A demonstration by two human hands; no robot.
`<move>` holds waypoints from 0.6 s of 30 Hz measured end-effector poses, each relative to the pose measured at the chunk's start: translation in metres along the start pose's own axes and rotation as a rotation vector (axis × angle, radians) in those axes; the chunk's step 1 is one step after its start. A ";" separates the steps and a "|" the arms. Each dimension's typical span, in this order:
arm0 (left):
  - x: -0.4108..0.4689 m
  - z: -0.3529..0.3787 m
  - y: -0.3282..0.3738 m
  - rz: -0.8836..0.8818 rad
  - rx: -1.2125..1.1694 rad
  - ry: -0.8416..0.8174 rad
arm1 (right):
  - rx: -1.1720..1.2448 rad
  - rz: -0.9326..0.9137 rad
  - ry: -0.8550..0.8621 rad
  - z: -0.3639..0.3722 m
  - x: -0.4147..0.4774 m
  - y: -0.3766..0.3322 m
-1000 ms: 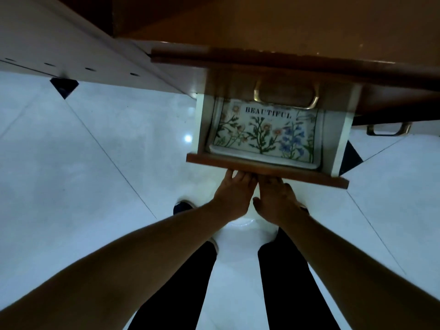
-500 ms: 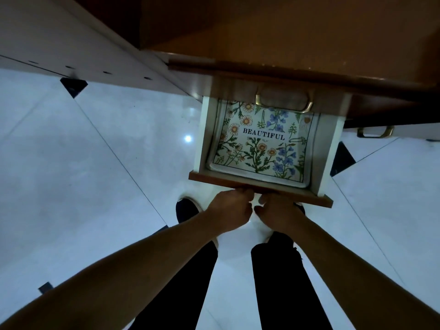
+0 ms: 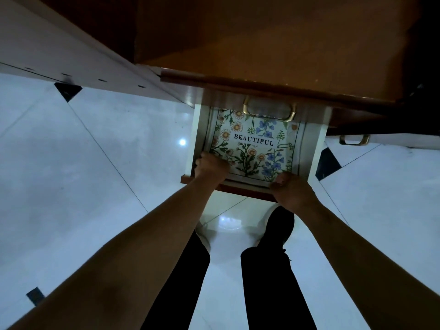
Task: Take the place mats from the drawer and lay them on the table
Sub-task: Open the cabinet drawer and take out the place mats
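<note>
The drawer (image 3: 312, 148) stands open under the desk (image 3: 273, 44); a floral mat (image 3: 256, 148) marked BEAUTIFUL lies flat inside; the left hand (image 3: 210, 167) has its grip curled on the mat's near left corner; the right hand (image 3: 294, 190) clasps its near right edge at the drawer front.

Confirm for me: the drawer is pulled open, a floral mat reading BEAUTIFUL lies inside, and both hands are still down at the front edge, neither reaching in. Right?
Not quite. In the head view the left hand has reached into the drawer and rests on the floral mat at its near left corner. Only the right hand is at the front edge. The rest holds.
</note>
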State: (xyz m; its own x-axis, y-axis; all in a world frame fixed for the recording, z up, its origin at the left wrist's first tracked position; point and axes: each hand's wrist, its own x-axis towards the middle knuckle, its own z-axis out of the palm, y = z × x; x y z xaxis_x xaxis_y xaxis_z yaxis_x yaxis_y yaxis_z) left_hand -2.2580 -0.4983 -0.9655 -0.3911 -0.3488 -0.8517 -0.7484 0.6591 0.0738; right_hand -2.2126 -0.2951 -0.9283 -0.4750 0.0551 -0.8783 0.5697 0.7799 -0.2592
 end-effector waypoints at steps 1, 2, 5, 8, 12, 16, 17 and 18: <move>0.003 0.001 0.002 0.000 0.042 -0.002 | 0.002 0.003 -0.004 0.001 0.002 0.001; 0.005 0.002 0.003 0.003 0.088 -0.007 | 0.007 0.006 -0.004 0.002 0.004 0.002; 0.012 0.004 0.007 -0.024 0.109 -0.002 | -0.030 -0.018 -0.016 0.007 0.005 0.005; 0.015 0.011 0.011 -0.049 0.122 0.038 | -0.030 -0.027 -0.009 0.009 0.002 0.008; 0.014 0.019 0.013 -0.135 -0.020 0.106 | 0.034 -0.008 0.017 0.006 -0.003 0.012; 0.011 0.023 0.010 -0.144 -0.200 0.186 | 0.070 -0.006 0.048 0.005 -0.005 0.017; 0.010 0.024 0.010 -0.146 -0.261 0.204 | 0.083 -0.005 0.052 0.005 -0.005 0.017; 0.008 0.024 0.011 -0.140 -0.313 0.228 | 0.101 0.001 0.054 0.005 -0.005 0.018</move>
State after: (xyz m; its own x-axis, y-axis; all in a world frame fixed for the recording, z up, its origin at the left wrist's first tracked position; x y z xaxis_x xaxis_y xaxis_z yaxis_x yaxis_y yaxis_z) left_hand -2.2561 -0.4775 -0.9838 -0.3559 -0.5829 -0.7304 -0.9161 0.3721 0.1495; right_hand -2.1971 -0.2844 -0.9303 -0.5083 0.0918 -0.8563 0.6337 0.7131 -0.2997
